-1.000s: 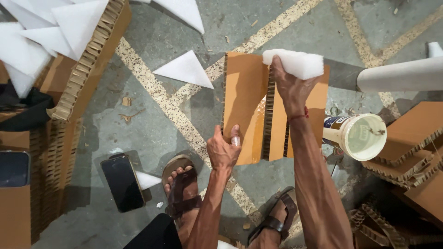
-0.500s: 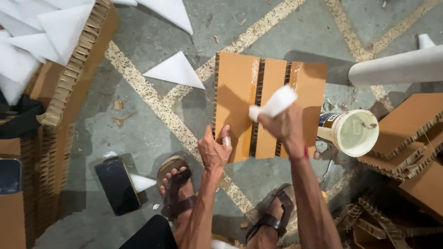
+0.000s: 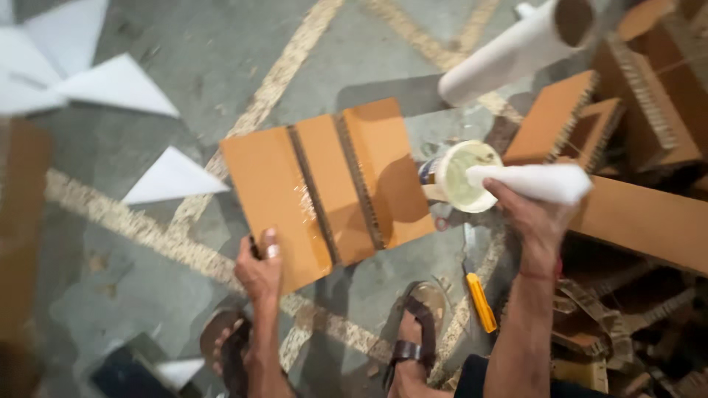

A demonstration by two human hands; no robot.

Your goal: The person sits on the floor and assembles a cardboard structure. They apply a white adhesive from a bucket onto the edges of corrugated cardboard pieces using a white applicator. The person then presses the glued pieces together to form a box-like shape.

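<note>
Reaching down, the left hand (image 3: pixel 259 267) pinches the near edge of a flat brown grooved cardboard panel (image 3: pixel 324 188) lying on the grey concrete floor (image 3: pixel 221 66). Right arm's stretched out further right, with the right hand (image 3: pixel 532 214) wrapped around a white foam block (image 3: pixel 532 181), held right over a white round tub of pale glue (image 3: pixel 463 175) just beside the panel.

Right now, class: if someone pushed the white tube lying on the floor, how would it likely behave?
The white tube is round and lies on its side, so it would probably roll. Its open end looks hollow, suggesting it is light for its size. Its straight, undented wall hints it stays fairly stiff when lifted.
</note>
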